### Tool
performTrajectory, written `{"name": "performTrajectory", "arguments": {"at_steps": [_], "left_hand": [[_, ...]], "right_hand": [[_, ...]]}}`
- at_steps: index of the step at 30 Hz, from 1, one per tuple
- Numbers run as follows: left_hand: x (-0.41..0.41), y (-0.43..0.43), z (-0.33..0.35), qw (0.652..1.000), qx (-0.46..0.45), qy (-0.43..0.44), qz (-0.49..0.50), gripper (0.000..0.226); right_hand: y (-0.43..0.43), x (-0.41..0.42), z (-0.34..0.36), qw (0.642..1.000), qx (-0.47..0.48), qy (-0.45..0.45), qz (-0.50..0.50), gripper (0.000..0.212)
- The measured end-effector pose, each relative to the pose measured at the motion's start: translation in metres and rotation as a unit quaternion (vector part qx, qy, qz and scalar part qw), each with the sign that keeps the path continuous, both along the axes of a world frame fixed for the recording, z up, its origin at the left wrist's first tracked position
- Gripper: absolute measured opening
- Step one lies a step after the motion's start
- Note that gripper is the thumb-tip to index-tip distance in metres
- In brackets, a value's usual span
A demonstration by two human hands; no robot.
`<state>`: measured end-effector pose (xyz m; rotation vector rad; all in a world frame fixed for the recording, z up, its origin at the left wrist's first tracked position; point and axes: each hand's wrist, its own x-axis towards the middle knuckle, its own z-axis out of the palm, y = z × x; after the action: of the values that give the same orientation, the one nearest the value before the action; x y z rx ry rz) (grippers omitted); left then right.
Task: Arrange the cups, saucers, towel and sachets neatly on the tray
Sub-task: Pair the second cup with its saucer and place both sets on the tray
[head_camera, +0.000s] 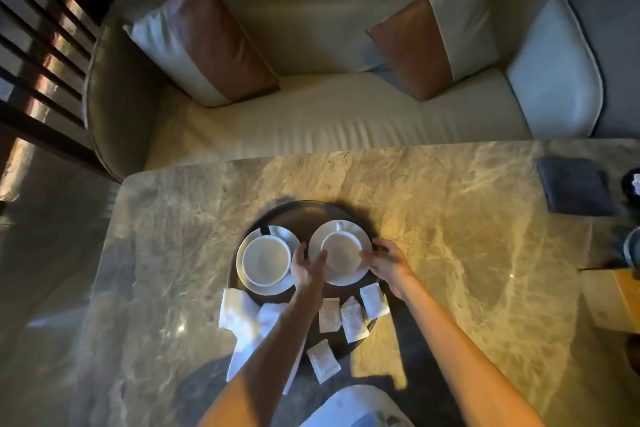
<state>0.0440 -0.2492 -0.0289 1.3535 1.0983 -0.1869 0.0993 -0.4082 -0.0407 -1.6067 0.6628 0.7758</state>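
A dark round tray (301, 207) sits on the marble table. On it stand two white cups on white saucers: the left cup (266, 260) on its saucer (287, 234), and the right cup (341, 248) on its saucer (346, 227). My left hand (306, 269) pinches the right saucer's left rim, thumb outside. At the opposite rim my right hand (388, 262) grips the same saucer. A crumpled white towel (242, 315) hangs over the tray's near-left edge. Several white sachets (353, 322) lie scattered on the tray's near part, and one sachet (322, 360) lies at its near edge.
A dark folded cloth (575, 185) lies at the table's far right, with dark objects at the right edge. A wooden box (613, 298) is on the right. Behind the table stands a cream sofa (329, 107) with two cushions.
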Motion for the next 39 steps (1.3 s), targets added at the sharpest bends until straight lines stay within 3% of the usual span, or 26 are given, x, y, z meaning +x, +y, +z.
{"name": "performTrajectory", "arguments": {"at_steps": [3, 9, 13, 22, 26, 30, 39], "left_hand": [[-0.004, -0.010, -0.003, 0.998, -0.023, 0.006, 0.057, 0.054], [-0.006, -0.014, -0.008, 0.992, -0.049, 0.023, 0.111, 0.043], [-0.009, -0.015, -0.006, 0.990, -0.072, 0.014, 0.121, 0.046], [-0.017, -0.012, -0.006, 0.987, -0.111, 0.000, 0.118, 0.031], [-0.021, -0.014, -0.007, 0.986, -0.108, -0.016, 0.128, 0.029], [-0.022, -0.014, -0.008, 0.983, -0.117, -0.032, 0.140, 0.011], [-0.018, -0.014, -0.009, 0.990, -0.104, -0.029, 0.094, 0.035]], "right_hand": [[0.006, -0.005, -0.003, 0.999, -0.030, -0.028, -0.008, 0.058], [0.009, -0.018, -0.009, 0.998, -0.027, -0.042, -0.039, 0.038], [0.007, -0.024, -0.010, 0.997, -0.012, -0.071, -0.023, 0.027], [0.011, -0.030, -0.007, 0.994, 0.019, -0.105, -0.025, 0.015], [0.011, -0.030, -0.008, 0.994, 0.025, -0.105, -0.018, 0.016], [0.009, -0.029, -0.011, 0.994, 0.015, -0.108, -0.010, 0.021], [0.004, -0.023, -0.009, 0.993, 0.007, -0.114, 0.013, 0.028]]}}
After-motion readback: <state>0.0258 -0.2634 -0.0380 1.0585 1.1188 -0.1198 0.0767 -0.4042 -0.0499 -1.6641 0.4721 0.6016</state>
